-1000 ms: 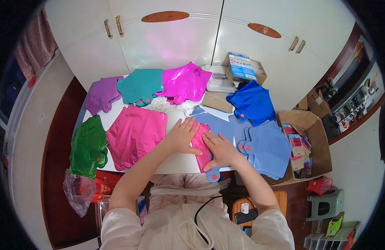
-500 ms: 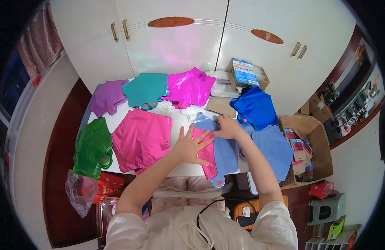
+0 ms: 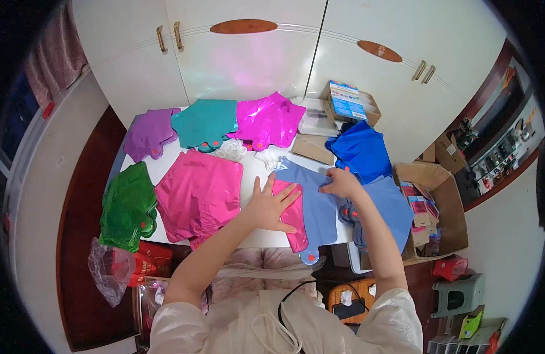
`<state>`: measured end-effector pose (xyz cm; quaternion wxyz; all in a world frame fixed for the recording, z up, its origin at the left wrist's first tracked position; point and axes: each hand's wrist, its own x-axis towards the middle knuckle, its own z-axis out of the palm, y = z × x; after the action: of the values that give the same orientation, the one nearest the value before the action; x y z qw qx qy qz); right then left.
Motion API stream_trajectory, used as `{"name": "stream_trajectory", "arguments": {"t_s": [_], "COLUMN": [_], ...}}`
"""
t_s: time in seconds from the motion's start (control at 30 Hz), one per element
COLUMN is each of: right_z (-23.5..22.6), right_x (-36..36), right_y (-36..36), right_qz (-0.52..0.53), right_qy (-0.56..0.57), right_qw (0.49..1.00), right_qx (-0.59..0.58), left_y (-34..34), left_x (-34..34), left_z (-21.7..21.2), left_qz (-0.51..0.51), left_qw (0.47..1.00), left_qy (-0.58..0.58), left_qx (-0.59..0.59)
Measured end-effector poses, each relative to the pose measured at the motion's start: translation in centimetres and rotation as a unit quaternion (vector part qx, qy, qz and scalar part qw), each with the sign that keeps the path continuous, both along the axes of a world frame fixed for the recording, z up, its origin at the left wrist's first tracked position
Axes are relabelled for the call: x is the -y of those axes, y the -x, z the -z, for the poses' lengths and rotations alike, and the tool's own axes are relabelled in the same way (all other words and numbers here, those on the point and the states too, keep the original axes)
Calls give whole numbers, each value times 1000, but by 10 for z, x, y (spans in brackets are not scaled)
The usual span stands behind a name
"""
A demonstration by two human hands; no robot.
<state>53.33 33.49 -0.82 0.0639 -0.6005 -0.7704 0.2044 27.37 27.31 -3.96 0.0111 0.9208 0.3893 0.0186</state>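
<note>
A grey-blue foil balloon (image 3: pixel 317 203), uninflated and flat, lies near the table's front edge, its rounded tab with a red dot hanging over the edge. On its left part rests a narrow pink foil strip (image 3: pixel 292 227). My left hand (image 3: pixel 269 205) lies over the strip with its fingers spread, pressing it down. At the upper right edge of the grey-blue balloon, my right hand (image 3: pixel 342 183) has its fingers curled and pinched together on the foil. A stack of grey-blue foil balloons (image 3: pixel 386 203) sits to the right, partly behind my right forearm.
Pink (image 3: pixel 200 189), green (image 3: pixel 128 206), purple (image 3: pixel 148 134), teal (image 3: pixel 205 124), magenta (image 3: pixel 270 121) and dark blue foil (image 3: pixel 362 152) lie around the white table. A cardboard box (image 3: pixel 448 203) with packets stands right. White ribbon rolls (image 3: pixel 231 150) and a cardboard sheet (image 3: pixel 313 150) lie centrally.
My right hand has moved right, from the top of the pink strip to the grey-blue balloon's right edge. My left hand stays spread on the strip.
</note>
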Motion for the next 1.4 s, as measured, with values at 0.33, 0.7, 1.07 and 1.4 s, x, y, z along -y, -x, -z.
{"name": "stream_trajectory", "arguments": {"t_s": [0.33, 0.7, 1.07, 1.4], "right_z": [11, 42, 53, 50], "right_x": [85, 131, 131, 131], "right_y": [26, 89, 94, 94], "right_qz": [157, -54, -57, -68], "right_qy": [-63, -246, -272, -265], "right_qw": [984, 967, 960, 962], "right_qx": [-63, 39, 22, 16], "left_y": [1, 2, 5, 5], "left_x": [1, -3, -41, -56], "left_z": [2, -10, 7, 17], "left_qz": [-3, -3, -77, -104], "left_qw": [1000, 996, 916, 920], "left_qy": [-3, 75, 156, 104], "left_qx": [12, -39, 362, 363]}}
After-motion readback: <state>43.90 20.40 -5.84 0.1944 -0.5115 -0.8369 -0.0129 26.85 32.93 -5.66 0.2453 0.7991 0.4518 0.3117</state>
